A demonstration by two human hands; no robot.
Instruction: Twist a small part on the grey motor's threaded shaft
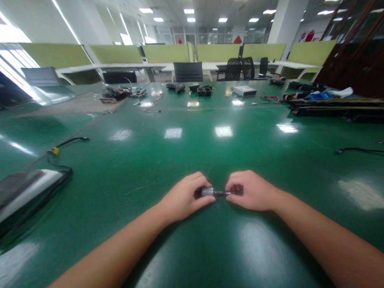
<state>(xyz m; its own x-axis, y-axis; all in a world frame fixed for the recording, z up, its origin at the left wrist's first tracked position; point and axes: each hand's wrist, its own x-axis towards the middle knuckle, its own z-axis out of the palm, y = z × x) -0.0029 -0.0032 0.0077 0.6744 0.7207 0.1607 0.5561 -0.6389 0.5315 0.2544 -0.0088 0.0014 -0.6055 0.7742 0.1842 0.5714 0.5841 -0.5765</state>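
A small silver-grey cylinder with a thin dark shaft (208, 191) lies level between my hands, low over the green table (191, 152). My left hand (190, 192) is closed round the thick grey end, thumb in front and fingers behind. The thin shaft runs rightward into my right hand (251, 190), whose thumb and fingers pinch its far end. Both ends are partly covered by the fingers, and blur keeps the exact kind of object from showing.
At the left lies a flat dark-and-silver device (29, 193) with black cables. A thin black cable (365, 150) lies at the right. Along the far side are a white box (244, 91), electronic parts (204, 90) and a stack of long dark panels (341, 108).
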